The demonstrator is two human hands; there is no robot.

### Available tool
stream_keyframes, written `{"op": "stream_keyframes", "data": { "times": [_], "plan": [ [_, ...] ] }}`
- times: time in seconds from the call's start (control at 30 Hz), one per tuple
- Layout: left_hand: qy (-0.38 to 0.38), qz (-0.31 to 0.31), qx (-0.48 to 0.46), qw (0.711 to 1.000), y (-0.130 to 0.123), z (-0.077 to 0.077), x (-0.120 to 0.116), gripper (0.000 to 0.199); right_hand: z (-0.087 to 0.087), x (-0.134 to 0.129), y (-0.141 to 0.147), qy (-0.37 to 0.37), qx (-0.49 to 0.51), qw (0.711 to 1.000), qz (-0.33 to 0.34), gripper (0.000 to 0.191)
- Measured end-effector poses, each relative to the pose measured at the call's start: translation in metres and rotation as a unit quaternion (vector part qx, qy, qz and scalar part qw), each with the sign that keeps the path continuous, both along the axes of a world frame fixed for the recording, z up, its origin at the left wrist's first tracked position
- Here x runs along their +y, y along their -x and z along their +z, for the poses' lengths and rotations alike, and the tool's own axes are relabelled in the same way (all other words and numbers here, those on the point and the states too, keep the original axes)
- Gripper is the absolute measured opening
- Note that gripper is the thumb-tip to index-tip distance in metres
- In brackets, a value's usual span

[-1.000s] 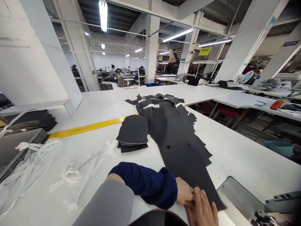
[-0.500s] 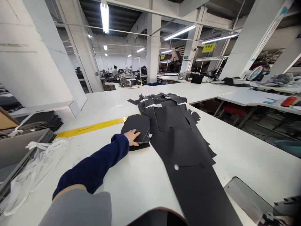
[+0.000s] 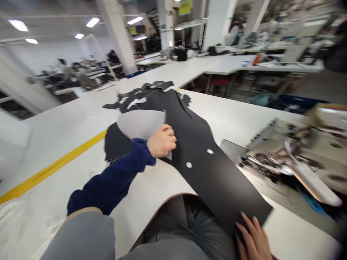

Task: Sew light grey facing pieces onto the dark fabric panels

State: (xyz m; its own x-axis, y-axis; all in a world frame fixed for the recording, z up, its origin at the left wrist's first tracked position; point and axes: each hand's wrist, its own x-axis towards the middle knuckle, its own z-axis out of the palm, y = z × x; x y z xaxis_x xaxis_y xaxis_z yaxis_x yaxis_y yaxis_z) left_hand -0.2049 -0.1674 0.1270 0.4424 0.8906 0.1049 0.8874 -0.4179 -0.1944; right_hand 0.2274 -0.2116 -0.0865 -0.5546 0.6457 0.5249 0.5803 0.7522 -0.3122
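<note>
My left hand [image 3: 163, 141] is closed on a cut fabric piece [image 3: 141, 122], its pale grey side showing. It holds the piece by the right end, over the edge of a long black sheet of material [image 3: 189, 130]. Partly under the grey piece lies a stack of dark cut pieces [image 3: 115, 142]. At the bottom right, my right hand [image 3: 253, 236] rests on the near end of the black sheet with fingers spread. Two white spots [image 3: 210, 151] show on that sheet.
A sewing machine [image 3: 295, 162] stands on the right, blurred. Several more dark pieces with white strips [image 3: 137, 103] lie at the far end of the sheet. Yellow tape [image 3: 54, 168] crosses the white table [image 3: 81, 112] on the left. People sit at machines in the back.
My left hand has lifted a piece off the dark stack and carried it rightward, grey side showing. My right hand has come into view on the sheet. The view has swung right and down.
</note>
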Motion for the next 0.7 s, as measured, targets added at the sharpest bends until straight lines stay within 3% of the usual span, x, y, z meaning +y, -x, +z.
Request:
{"op": "stream_keyframes", "data": {
  "times": [0.07,0.13,0.23,0.33,0.5,0.7],
  "plan": [
    [0.044,-0.188,-0.038,0.98,-0.086,-0.035,0.022,0.016,0.008,-0.013,0.005,0.018,-0.005,1.0,-0.02,0.036],
    [0.102,-0.298,-0.076,0.946,-0.162,-0.077,0.031,0.017,0.016,-0.021,0.009,0.042,0.003,0.998,-0.046,0.033],
    [0.157,-0.308,-0.138,0.928,-0.234,-0.127,0.038,0.028,0.022,-0.03,0.011,0.063,0.018,0.995,-0.077,0.034],
    [0.156,-0.244,-0.174,0.941,-0.262,-0.147,0.053,0.054,0.023,-0.036,0.01,0.063,0.005,0.993,-0.096,0.04],
    [0.174,-0.228,-0.163,0.944,-0.272,-0.142,0.078,0.076,0.022,-0.038,0.003,0.051,-0.04,0.996,-0.069,0.048],
    [0.126,-0.199,-0.115,0.965,-0.287,-0.142,0.089,0.028,0.025,-0.034,-0.003,0.012,-0.001,0.999,-0.047,0.037]
  ]
}}
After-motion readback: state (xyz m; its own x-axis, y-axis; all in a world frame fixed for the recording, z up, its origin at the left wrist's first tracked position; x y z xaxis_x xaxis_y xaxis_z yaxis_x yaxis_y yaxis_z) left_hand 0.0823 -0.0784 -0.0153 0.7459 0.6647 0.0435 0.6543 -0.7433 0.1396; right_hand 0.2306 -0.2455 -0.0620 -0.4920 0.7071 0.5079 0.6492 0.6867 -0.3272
